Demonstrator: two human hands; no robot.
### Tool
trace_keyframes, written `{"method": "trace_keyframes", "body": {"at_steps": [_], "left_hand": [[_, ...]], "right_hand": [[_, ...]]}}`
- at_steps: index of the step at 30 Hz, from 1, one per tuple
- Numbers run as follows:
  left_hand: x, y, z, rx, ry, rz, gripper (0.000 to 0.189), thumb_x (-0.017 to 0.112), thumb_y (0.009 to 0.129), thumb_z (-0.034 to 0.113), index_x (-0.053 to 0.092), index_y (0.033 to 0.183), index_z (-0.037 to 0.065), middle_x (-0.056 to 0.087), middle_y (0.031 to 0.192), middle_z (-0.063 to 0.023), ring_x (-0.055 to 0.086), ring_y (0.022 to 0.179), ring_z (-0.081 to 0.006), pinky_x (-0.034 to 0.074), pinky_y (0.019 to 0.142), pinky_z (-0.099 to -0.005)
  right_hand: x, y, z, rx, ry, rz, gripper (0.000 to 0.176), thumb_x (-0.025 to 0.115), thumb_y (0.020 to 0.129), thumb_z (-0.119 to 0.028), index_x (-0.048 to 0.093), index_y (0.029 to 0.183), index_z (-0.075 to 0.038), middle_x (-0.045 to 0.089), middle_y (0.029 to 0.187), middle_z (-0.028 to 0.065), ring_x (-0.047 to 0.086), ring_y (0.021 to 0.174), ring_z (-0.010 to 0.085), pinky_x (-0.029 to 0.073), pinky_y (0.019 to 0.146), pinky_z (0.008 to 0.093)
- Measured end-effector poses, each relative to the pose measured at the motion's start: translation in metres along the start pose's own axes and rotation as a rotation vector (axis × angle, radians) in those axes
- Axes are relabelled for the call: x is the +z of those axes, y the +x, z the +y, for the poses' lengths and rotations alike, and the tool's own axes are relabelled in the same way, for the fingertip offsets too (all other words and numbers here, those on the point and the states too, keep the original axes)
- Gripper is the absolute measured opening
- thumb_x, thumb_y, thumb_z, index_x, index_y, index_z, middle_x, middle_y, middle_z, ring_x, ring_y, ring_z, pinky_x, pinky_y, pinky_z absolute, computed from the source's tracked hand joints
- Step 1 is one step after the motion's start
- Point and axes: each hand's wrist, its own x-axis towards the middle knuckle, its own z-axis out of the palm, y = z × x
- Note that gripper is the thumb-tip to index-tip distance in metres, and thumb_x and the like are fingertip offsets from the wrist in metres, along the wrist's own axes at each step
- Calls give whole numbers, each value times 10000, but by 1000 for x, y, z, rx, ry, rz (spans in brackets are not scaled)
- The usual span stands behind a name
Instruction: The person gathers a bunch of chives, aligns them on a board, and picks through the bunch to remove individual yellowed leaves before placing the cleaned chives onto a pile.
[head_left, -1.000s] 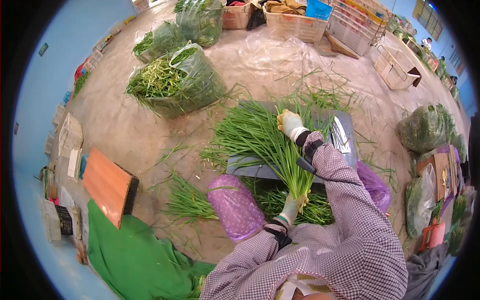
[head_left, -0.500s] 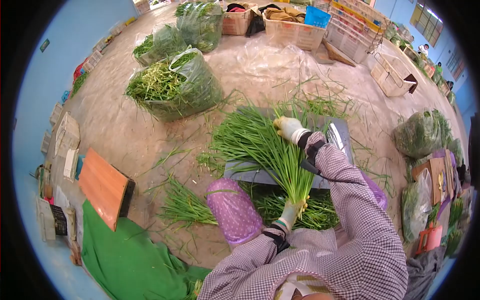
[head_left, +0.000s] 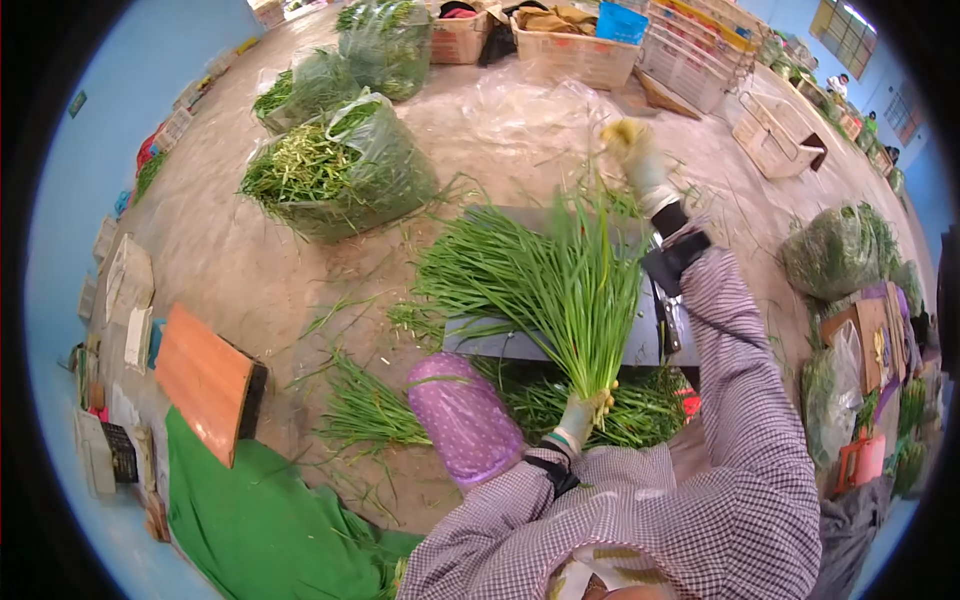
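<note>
Low down, the gloved left hand [head_left: 583,412] clenches the base of the chive bunch [head_left: 560,285], which fans out over a grey board [head_left: 500,345]. The right hand [head_left: 633,148] is raised just past the leaf tips and blurred, so I cannot tell its grip. Bagged greens [head_left: 340,175] lie well apart.

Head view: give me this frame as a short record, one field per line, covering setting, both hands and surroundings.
Setting: floor workplace strewn with cut greens
Left: gloved left hand grips the base of a bunch of green stalks, which fans out away from the person
Right: gloved right hand raised beyond the bunch's tips, blurred; grip unclear
Under the bunch: grey board
Nearby: plastic bag of greens, orange board, green cloth, baskets
</note>
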Motion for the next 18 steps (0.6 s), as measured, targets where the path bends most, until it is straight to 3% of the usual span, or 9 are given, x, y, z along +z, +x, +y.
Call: {"method": "trace_keyframes", "body": {"at_steps": [4,9,12,13,14,15,16,17,18], "left_hand": [[3,-2,7,29,-127,-50,365,639,991,202,577,1296,11,686,1155,-99,605,774,-110,522,622,-233],[14,-11,30,134,-294,-186,428,685,958,214,555,1300,-8,678,1176,-151,595,765,-115,499,605,-227],[33,-19,68,237,-238,-225,381,681,960,207,568,1262,5,672,1161,-151,550,726,-122,466,604,-239],[40,-23,80,256,-217,-232,377,674,964,204,567,1269,11,667,1154,-145,549,735,-129,458,608,-245],[41,-23,85,274,-194,-222,378,674,964,202,565,1273,13,667,1151,-143,550,739,-132,459,609,-247],[42,-22,88,292,-172,-214,380,674,964,201,563,1277,15,666,1148,-141,551,744,-135,460,611,-248],[42,-19,93,314,-150,-207,382,673,965,199,560,1281,17,666,1144,-139,552,748,-137,461,612,-250],[38,-19,95,273,-151,-192,379,670,966,182,551,1287,20,664,1137,-133,553,749,-142,467,615,-252],[31,-16,91,282,-157,-170,380,668,967,177,548,1291,20,664,1136,-133,554,749,-144,470,616,-254]], "right_hand": [[-131,-7,-105,75,139,57,128,633,984,-152,694,1035,-52,646,866,-34,541,781,68,439,708,225],[-236,-110,-168,-109,-337,179,131,626,980,-107,671,1034,3,620,913,23,545,801,86,441,710,239],[-213,-214,-170,367,-1,184,83,589,988,-91,644,988,-28,640,927,63,588,820,152,482,763,276],[-200,-277,-133,396,-282,-96,117,636,963,-148,639,990,-35,660,948,72,622,856,190,504,791,298],[-180,-324,-116,463,-731,-701,288,647,950,-218,560,1185,-77,603,1152,113,643,932,225,511,868,342],[-160,-370,-101,233,-1020,-1336,507,659,936,-288,481,1380,-118,545,1355,155,665,1007,259,517,944,386],[-168,-372,-137,382,-697,-1566,691,644,943,-328,347,1555,-207,422,1544,180,666,1069,275,508,1004,419],[-163,-422,-99,277,-572,-1283,569,638,962,-300,459,1493,-206,591,1370,183,697,901,236,563,874,379],[-164,-394,-115,529,-366,-1143,523,635,965,-292,498,1460,-196,634,1272,167,692,834,219,565,815,358]]}}
